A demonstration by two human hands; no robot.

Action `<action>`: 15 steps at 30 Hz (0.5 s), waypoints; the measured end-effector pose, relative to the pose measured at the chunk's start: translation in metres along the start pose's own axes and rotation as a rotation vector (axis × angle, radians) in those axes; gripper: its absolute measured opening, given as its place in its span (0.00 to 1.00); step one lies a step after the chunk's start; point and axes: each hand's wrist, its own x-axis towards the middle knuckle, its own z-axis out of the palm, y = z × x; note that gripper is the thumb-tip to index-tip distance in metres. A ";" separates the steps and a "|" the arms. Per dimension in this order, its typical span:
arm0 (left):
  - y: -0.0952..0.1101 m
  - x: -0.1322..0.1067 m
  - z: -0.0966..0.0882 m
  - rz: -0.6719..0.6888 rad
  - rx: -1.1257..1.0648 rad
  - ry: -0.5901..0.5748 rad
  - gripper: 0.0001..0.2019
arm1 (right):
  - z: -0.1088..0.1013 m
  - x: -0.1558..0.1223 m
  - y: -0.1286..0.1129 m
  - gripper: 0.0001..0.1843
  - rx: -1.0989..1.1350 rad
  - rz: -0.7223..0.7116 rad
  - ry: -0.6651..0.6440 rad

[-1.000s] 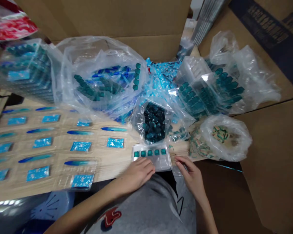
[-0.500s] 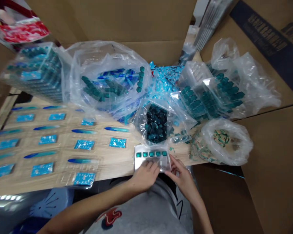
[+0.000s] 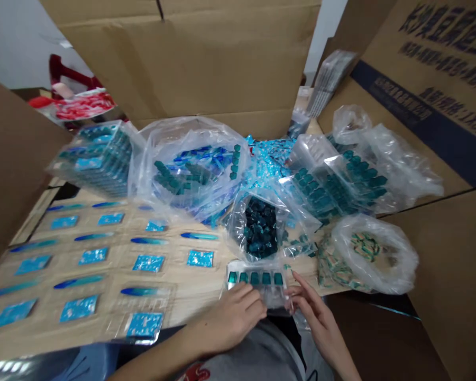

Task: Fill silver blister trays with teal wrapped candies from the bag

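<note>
A clear plastic tray (image 3: 275,296) lies at the table's front edge, with a row of several green gem-shaped pieces (image 3: 254,278) along its far side. My left hand (image 3: 238,312) lies over the tray's near left part, fingers bent and close together on it; its fingertips are partly hidden. At the tray's right edge is my right hand (image 3: 313,309), fingers apart, with the fingertips at or very near the rim. Just beyond the tray, an open plastic bag (image 3: 240,211) holds many dark teal gem pieces (image 3: 259,227).
Clear packs with blue pens and blue sachets (image 3: 148,263) cover the table's left. Behind stand a large bag of blue and teal pieces (image 3: 194,127), stacked trays (image 3: 99,159) and loose blue sachets (image 3: 272,153). A bag of small green-edged pieces (image 3: 396,254) sits right, beside cardboard boxes (image 3: 452,254).
The camera has tilted up, so everything sits lower in view. My right hand's fingers have spread from their closed hold on the tray's corner. My left hand stays over the tray.
</note>
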 end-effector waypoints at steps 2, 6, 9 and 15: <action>0.004 0.002 -0.005 0.049 -0.056 -0.022 0.11 | 0.007 0.000 -0.014 0.32 0.181 0.061 -0.079; 0.009 0.005 -0.019 0.111 -0.179 0.030 0.09 | 0.000 -0.007 -0.035 0.30 0.215 0.129 -0.170; 0.006 0.001 -0.038 0.106 -0.326 0.161 0.07 | -0.033 -0.025 -0.051 0.20 0.114 0.108 -0.084; -0.020 -0.011 -0.056 -0.182 -0.301 0.598 0.08 | -0.069 0.000 -0.099 0.19 0.194 -0.128 0.460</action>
